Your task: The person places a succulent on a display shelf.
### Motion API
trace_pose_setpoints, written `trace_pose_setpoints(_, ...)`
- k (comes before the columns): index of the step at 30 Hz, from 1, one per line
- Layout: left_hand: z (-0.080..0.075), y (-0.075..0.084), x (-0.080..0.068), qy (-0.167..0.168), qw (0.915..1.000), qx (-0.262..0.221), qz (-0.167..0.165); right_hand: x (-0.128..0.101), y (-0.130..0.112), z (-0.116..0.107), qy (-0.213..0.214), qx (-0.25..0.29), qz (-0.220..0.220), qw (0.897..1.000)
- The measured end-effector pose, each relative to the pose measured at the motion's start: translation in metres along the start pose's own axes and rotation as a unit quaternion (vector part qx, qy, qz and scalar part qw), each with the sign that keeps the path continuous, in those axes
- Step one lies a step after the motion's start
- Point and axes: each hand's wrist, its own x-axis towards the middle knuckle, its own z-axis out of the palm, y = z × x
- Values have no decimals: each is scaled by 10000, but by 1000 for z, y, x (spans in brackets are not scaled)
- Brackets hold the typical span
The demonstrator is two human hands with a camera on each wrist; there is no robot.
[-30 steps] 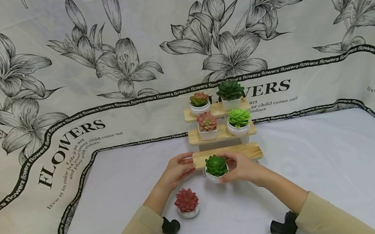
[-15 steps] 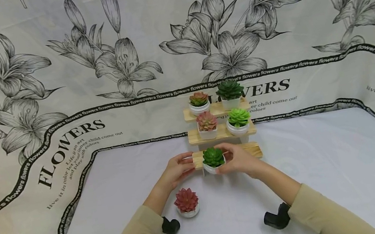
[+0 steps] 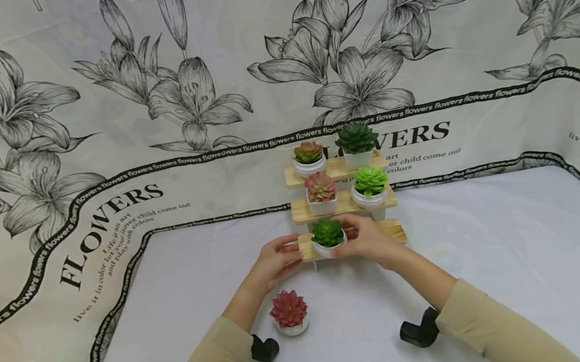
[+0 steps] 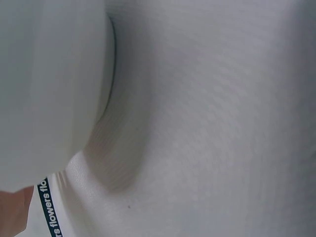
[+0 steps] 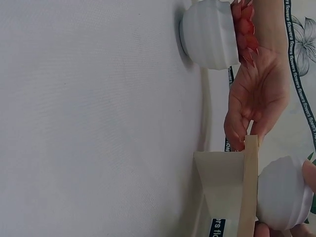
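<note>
My right hand grips the white pot of a green succulent at the left part of the bottom wooden step of a tiered plant stand. In the right wrist view that white pot sits against the step. With fingers and thumb, my left hand pinches the left end of the same step; the right wrist view also shows this hand. A red succulent in a white pot stands on the cloth near my left forearm. Close up, a white pot fills the left of the left wrist view.
On the middle step are a pink succulent and a bright green one. The top step holds an orange-green succulent and a dark green one. A flower-printed cloth rises behind the white tabletop.
My right hand has moved the green succulent away from me, from in front of the stand onto the bottom step. The left hand has stayed at the step's end.
</note>
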Motion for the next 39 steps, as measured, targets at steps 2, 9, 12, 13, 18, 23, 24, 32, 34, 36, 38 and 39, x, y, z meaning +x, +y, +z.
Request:
trace_pose_setpoints(2,0,-1,0,-8,10000,-15,10,1,0,0,60,21,-17,10000)
trace_pose_setpoints(9,0,-1,-1,5,10000,-28,-4,2,2,2,157,123,-30,9998)
trace_pose_setpoints(12,0,-1,-3,1,10000,-38,-22,3,2,2,163,206,-40,9996)
trace_pose_setpoints(13,0,0,-3,-10,10000,-26,-21,3,2,2,167,233,-40,9996)
trace_pose_setpoints(18,0,1,-3,-19,10000,-12,-15,4,3,2,211,268,-55,9994)
trace_pose_setpoints(23,0,1,-3,-31,10000,-11,-25,6,4,2,232,280,-40,9993)
trace_pose_setpoints(24,0,1,-3,-17,10000,-31,-54,6,4,2,231,281,-35,9993)
trace_pose_setpoints(32,0,1,-2,28,9999,-39,-98,7,5,3,229,267,-58,9994)
trace_pose_setpoints(34,0,0,-2,23,10000,-36,-86,7,5,2,216,274,-54,9994)
trace_pose_setpoints(36,0,1,-2,33,9999,-55,-94,7,5,2,202,288,-48,9994)
trace_pose_setpoints(38,0,0,-2,21,10000,-42,-86,7,5,2,194,305,-41,9993)
trace_pose_setpoints(39,0,0,-2,8,10000,-27,-73,6,5,1,190,307,-34,9993)
